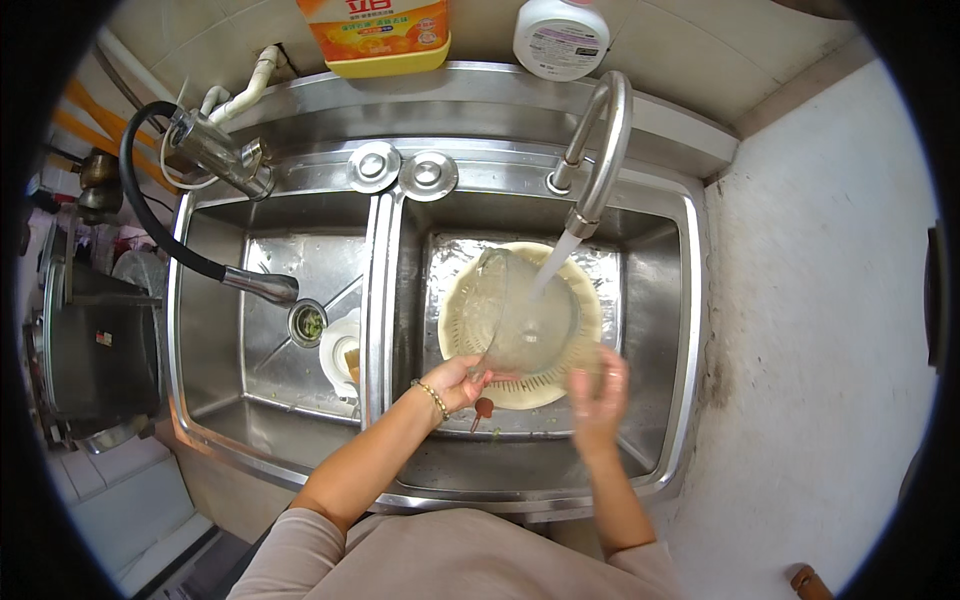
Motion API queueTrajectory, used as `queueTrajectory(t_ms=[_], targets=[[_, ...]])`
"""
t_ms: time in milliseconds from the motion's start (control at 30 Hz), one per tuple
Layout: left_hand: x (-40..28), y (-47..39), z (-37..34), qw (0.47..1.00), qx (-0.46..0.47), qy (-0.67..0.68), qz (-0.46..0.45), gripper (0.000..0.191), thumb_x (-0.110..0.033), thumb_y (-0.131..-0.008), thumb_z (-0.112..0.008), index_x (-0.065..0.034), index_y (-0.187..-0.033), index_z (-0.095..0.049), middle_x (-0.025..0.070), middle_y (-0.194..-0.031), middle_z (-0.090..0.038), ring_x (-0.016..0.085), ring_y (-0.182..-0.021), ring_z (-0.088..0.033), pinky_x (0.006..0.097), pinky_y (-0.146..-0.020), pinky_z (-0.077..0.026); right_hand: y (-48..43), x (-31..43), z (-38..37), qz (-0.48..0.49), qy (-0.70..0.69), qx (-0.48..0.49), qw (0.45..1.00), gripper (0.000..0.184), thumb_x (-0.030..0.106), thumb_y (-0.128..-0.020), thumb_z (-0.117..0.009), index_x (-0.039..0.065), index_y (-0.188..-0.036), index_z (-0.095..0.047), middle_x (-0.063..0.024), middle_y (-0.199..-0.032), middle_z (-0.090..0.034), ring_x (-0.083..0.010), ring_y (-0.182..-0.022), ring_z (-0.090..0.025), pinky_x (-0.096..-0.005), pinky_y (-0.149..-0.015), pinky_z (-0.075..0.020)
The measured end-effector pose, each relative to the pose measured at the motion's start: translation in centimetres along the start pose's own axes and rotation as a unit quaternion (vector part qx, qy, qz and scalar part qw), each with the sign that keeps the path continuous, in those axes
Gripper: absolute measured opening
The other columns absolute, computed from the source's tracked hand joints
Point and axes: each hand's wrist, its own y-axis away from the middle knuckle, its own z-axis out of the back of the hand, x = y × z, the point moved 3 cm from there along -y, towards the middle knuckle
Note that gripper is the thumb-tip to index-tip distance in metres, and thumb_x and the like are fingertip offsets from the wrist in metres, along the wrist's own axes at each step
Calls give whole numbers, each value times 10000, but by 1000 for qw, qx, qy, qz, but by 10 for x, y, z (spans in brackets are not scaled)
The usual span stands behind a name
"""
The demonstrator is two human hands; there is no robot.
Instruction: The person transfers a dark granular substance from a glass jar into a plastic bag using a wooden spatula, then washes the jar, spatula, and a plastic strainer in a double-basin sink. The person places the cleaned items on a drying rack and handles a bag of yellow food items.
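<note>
My left hand (461,381) grips the lower left rim of a clear glass bowl (517,322), which is tilted in the right sink basin. Water from the curved metal faucet (611,135) runs into the bowl. Beneath it lies a cream plastic colander (456,315) with slotted sides. My right hand (600,390), blurred, is at the colander's lower right, beside the bowl. A pale tan thing, perhaps a scrubbing pad (583,360), shows at its fingers; how it is held is unclear.
The left basin holds a white dish (336,352) near its drain (308,323). Over that basin hangs a pull-out spray head (262,285). Two metal sink stoppers (428,174) rest on the back ledge. Behind stand a detergent jug (382,37) and a white bottle (561,41). A wall borders the right side.
</note>
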Motion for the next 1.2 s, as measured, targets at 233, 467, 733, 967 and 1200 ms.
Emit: queueTrajectory(t_ms=[233,467,733,967,1200], targets=[[-5,32,-19,942,-170,-227,-181,425,44,-846,-482,31,-1268,-427,188,-885,-618,227,-647,-652,290,-590,-588,-106,0,-55,-1,36,92,995,241,150,-874,-510,-16,-1046,-547,-211,-1058,-541,-322,-981,-533,-394,-831,-423],[-18,33,-46,920,-207,-185,-278,502,75,-822,-434,53,-1315,-342,221,-914,-620,280,-652,-660,323,-503,-582,-10,5,-57,181,80,-92,976,221,44,-855,-567,-24,-1063,-537,-176,-1058,-573,-297,-966,-560,-385,-860,-439],[-47,67,-83,466,-233,-624,-582,697,76,-753,-493,-133,-1403,-347,289,-990,-603,331,-607,-630,416,-559,-482,-49,6,-22,133,136,58,980,274,21,-818,-588,-9,-1087,-545,-179,-1059,-576,-332,-1031,-545,-404,-891,-442],[-36,63,-112,314,-245,-729,-557,747,52,-736,-543,-279,-1385,-378,344,-1092,-543,430,-721,-606,446,-635,-522,-67,-44,-120,55,398,246,882,300,0,-827,-528,-3,-1126,-507,-192,-1015,-577,-312,-990,-549,-390,-818,-466],[-46,60,-104,392,-207,-711,-546,685,51,-732,-531,-253,-1343,-462,261,-862,-608,374,-600,-593,411,-583,-484,-41,-58,-133,-126,-142,239,952,249,56,-839,-499,34,-1080,-555,-162,-899,-646,-267,-860,-616,-328,-717,-486]])
